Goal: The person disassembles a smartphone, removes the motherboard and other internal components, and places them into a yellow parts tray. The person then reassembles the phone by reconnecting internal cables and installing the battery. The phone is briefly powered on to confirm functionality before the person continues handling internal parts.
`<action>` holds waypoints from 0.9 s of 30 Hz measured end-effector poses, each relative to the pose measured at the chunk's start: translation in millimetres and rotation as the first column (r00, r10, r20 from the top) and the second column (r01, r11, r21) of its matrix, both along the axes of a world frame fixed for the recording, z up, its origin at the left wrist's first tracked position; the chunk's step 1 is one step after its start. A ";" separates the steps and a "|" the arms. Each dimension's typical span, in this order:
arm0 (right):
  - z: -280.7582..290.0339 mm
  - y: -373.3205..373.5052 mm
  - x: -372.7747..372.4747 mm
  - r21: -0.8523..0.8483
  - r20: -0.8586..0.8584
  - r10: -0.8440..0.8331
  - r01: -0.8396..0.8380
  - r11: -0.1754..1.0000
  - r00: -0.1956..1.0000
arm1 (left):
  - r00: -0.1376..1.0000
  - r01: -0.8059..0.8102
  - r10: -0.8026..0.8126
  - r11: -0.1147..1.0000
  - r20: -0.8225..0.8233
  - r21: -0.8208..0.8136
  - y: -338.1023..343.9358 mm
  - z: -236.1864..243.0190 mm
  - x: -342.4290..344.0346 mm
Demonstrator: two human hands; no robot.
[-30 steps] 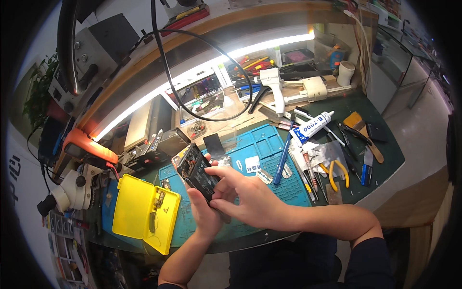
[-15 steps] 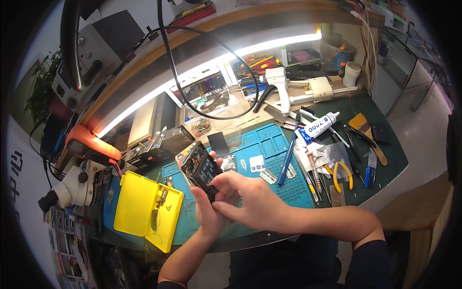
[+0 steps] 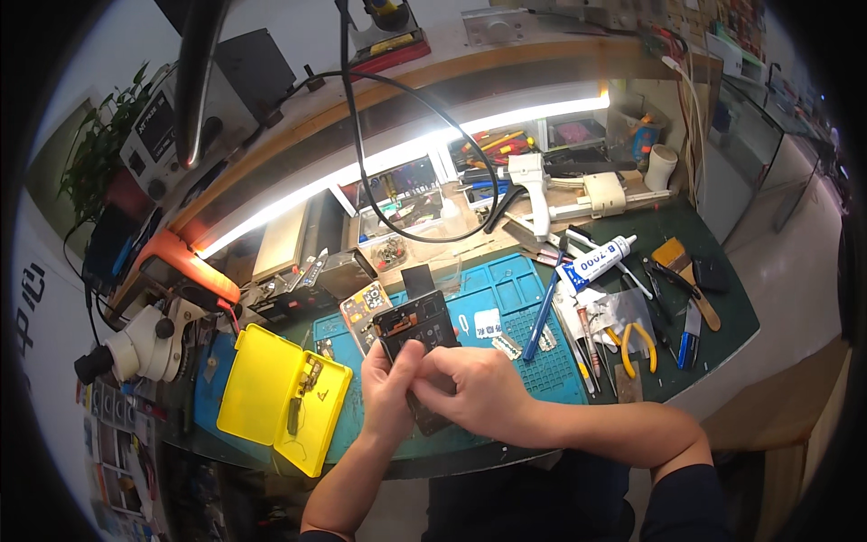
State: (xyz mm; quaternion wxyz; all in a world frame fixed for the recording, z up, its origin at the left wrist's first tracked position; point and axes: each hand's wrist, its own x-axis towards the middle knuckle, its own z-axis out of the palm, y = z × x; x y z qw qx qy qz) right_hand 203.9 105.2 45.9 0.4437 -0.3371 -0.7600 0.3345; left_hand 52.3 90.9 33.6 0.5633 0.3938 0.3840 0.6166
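Observation:
I hold an opened black phone body [image 3: 417, 330] over the blue work mat [image 3: 506, 298], its exposed inside facing up. My left hand [image 3: 388, 388] grips its lower left edge with the thumb up on the frame. My right hand [image 3: 474, 393] closes over the phone's lower end, fingertips pinched against it near the left thumb. The phone's lower half is hidden under both hands. A small board with orange parts [image 3: 364, 307] lies just left of the phone.
A yellow open parts box [image 3: 271, 397] lies left of my hands. A microscope [image 3: 144, 343] stands at far left. A blue pen [image 3: 542, 312], glue tube [image 3: 596, 262], yellow pliers [image 3: 637, 348], brush [image 3: 686, 271] and tweezers lie to the right. A white hot-air handle [image 3: 533, 185] stands behind.
The phone has tilted more upright and moved slightly toward me. My right hand has slid down over its lower end, closing next to the left thumb.

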 end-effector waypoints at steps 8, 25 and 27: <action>5.7 -2.5 -1.9 -0.103 0.015 -0.008 0.010 0.995 1.000 | 0.982 0.108 -0.124 0.988 -0.142 -0.111 0.4 15.4 -25.4; 22.9 4.2 9.9 -0.290 0.166 0.071 -0.021 0.957 0.984 | 0.907 0.150 -0.094 0.983 -0.410 0.107 7.8 -41.8 -14.8; 26.1 2.5 7.9 -0.260 0.220 0.064 -0.004 0.966 0.973 | 0.915 0.161 -0.121 0.984 -0.384 0.074 4.7 -43.0 -14.4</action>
